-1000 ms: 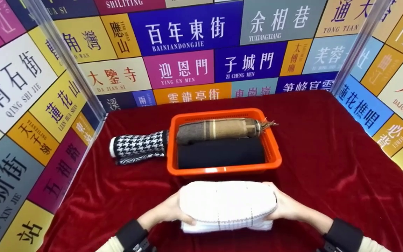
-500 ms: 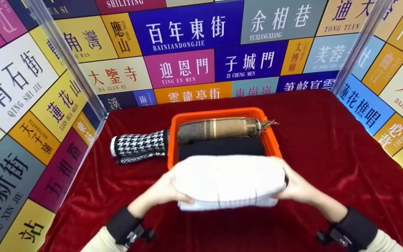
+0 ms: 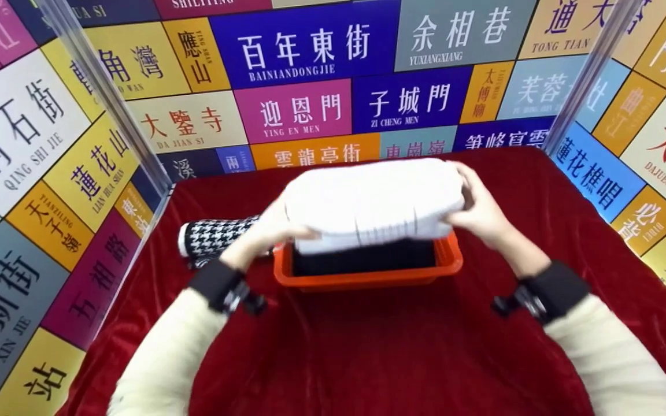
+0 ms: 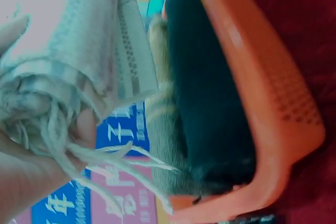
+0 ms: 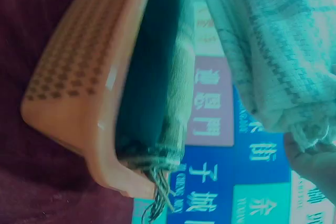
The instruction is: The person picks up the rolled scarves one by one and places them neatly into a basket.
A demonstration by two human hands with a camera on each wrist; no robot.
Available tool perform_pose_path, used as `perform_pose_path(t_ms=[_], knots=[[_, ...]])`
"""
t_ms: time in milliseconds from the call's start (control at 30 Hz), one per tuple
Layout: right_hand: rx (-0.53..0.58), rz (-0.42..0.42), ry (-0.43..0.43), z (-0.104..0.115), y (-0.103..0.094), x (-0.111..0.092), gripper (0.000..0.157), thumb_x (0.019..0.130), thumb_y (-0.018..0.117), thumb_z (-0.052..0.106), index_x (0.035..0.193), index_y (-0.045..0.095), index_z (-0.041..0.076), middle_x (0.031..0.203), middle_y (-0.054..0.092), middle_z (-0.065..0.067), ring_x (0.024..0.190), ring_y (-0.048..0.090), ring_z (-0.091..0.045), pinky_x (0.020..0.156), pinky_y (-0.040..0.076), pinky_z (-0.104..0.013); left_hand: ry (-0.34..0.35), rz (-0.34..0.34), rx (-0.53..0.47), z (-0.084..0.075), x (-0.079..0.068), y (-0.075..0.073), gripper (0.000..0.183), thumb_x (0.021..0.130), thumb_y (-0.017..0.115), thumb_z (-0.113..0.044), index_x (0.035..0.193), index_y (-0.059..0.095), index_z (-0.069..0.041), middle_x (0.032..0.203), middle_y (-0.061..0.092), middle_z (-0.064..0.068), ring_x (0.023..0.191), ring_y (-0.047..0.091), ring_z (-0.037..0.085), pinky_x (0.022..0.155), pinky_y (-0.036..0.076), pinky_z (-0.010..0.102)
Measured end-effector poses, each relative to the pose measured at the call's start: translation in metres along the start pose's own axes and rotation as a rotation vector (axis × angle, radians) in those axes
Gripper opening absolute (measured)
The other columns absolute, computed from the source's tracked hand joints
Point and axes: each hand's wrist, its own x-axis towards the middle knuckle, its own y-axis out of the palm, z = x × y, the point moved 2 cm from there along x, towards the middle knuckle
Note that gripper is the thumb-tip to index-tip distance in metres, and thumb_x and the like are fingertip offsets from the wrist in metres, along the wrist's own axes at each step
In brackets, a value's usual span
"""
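Observation:
A rolled white scarf [image 3: 373, 199] with thin grey stripes is held up over the orange basket [image 3: 367, 281]. My left hand [image 3: 278, 225] grips its left end, thumb on the near side. At the opposite end my right hand [image 3: 480, 208] grips it the same way. Loose white fringe [image 4: 89, 156] hangs past the fingers in the left wrist view. Below the scarf, a black roll of cloth [image 3: 367, 258] lies in the basket. Beside that lies a brown and grey scarf roll [image 4: 163, 129], hidden in the head view; its fringe [image 5: 160, 198] sticks out over the rim.
A black-and-white houndstooth roll [image 3: 217, 236] lies left of the basket, partly behind my left forearm. Dark red velvet cloth [image 3: 367, 346] covers the table. Walls [image 3: 304, 46] with colourful street-name panels stand at the back and sides.
Both hands have lifted the white scarf from in front of the basket, forward and up, to above it. The basket and the houndstooth roll have stayed in place.

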Motion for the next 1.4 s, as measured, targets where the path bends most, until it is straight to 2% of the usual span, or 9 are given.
perform_pose_path(t_ms=[200, 333, 533, 700, 867, 1000, 1133, 1267, 1400], knots=[[-0.065, 0.073, -0.012, -0.027, 0.0, 0.038, 0.08, 0.062, 0.058, -0.027, 0.131, 0.029, 0.001, 0.12, 0.044, -0.002, 0.098, 0.051, -0.013, 0.079, 0.047, -0.021, -0.001, -0.01, 0.037, 0.002, 0.023, -0.021, 0.097, 0.056, 0.071, 0.012, 0.141, 0.03, -0.009, 0.132, 0.048, 0.009, 0.112, 0.049, 0.021, 0.104, 0.031, 0.036], [-0.14, 0.113, 0.042, -0.037, 0.005, 0.047, 0.082, 0.063, 0.06, -0.025, 0.132, 0.022, -0.002, 0.127, 0.035, -0.009, 0.108, 0.045, -0.016, 0.085, 0.043, -0.022, 0.008, -0.024, 0.084, 0.02, 0.033, -0.03, 0.097, 0.052, 0.072, 0.016, 0.139, 0.032, -0.004, 0.131, 0.049, 0.011, 0.11, 0.048, 0.018, 0.104, 0.03, 0.034], [-0.43, 0.181, 0.073, -0.039, 0.01, 0.056, 0.095, 0.062, 0.067, -0.013, 0.142, 0.015, -0.006, 0.141, 0.02, -0.029, 0.128, 0.024, -0.033, 0.106, 0.019, -0.043, 0.019, -0.044, 0.145, 0.049, 0.05, -0.039, 0.097, 0.046, 0.073, 0.019, 0.134, 0.039, -0.001, 0.125, 0.053, 0.011, 0.105, 0.049, 0.015, 0.101, 0.033, 0.03], [-0.429, 0.219, 0.072, -0.047, 0.01, 0.069, 0.091, 0.059, 0.066, -0.015, 0.139, 0.023, -0.007, 0.139, 0.026, -0.027, 0.125, 0.027, -0.032, 0.105, 0.019, -0.044, -0.025, -0.082, 0.287, 0.059, 0.065, -0.044, 0.094, 0.045, 0.073, 0.019, 0.131, 0.043, -0.003, 0.125, 0.053, 0.012, 0.106, 0.047, 0.017, 0.102, 0.032, 0.031], [-0.49, 0.275, 0.091, -0.074, 0.003, 0.087, 0.088, 0.054, 0.066, -0.016, 0.134, 0.031, -0.007, 0.134, 0.037, -0.024, 0.119, 0.034, -0.03, 0.102, 0.025, -0.041, -0.068, -0.054, 0.328, 0.068, 0.07, -0.044, 0.093, 0.043, 0.069, 0.02, 0.13, 0.042, 0.004, 0.126, 0.052, 0.018, 0.109, 0.047, 0.021, 0.104, 0.03, 0.032], [-0.638, 0.334, 0.094, -0.1, 0.0, 0.094, 0.089, 0.05, 0.067, -0.01, 0.133, 0.034, -0.009, 0.134, 0.038, -0.027, 0.12, 0.036, -0.036, 0.104, 0.027, -0.046, -0.069, -0.041, 0.339, 0.097, 0.071, -0.047, 0.094, 0.043, 0.073, 0.015, 0.131, 0.042, 0.001, 0.126, 0.052, 0.016, 0.111, 0.047, 0.022, 0.104, 0.029, 0.031], [-0.689, 0.392, 0.125, -0.11, 0.0, 0.092, 0.091, 0.051, 0.065, -0.01, 0.135, 0.031, -0.009, 0.138, 0.034, -0.027, 0.122, 0.036, -0.037, 0.103, 0.028, -0.048, -0.078, -0.015, 0.452, 0.114, 0.07, -0.047, 0.093, 0.044, 0.078, 0.005, 0.131, 0.043, 0.001, 0.126, 0.052, 0.015, 0.112, 0.047, 0.022, 0.105, 0.029, 0.03], [-0.706, 0.414, 0.144, -0.108, -0.001, 0.089, 0.093, 0.053, 0.067, -0.009, 0.137, 0.027, -0.009, 0.14, 0.03, -0.028, 0.125, 0.031, -0.037, 0.104, 0.027, -0.048, -0.085, -0.005, 0.397, 0.111, 0.068, -0.042, 0.095, 0.044, 0.075, 0.014, 0.132, 0.039, 0.006, 0.129, 0.048, 0.021, 0.116, 0.045, 0.029, 0.107, 0.027, 0.035], [-0.781, 0.409, 0.196, -0.094, -0.004, 0.084, 0.1, 0.055, 0.076, 0.001, 0.14, 0.023, -0.004, 0.142, 0.019, -0.03, 0.13, 0.02, -0.042, 0.106, 0.021, -0.054, -0.13, -0.113, 0.466, 0.099, 0.061, -0.042, 0.107, 0.045, 0.081, 0.009, 0.138, 0.03, 0.001, 0.138, 0.038, 0.02, 0.125, 0.035, 0.032, 0.109, 0.021, 0.04]])
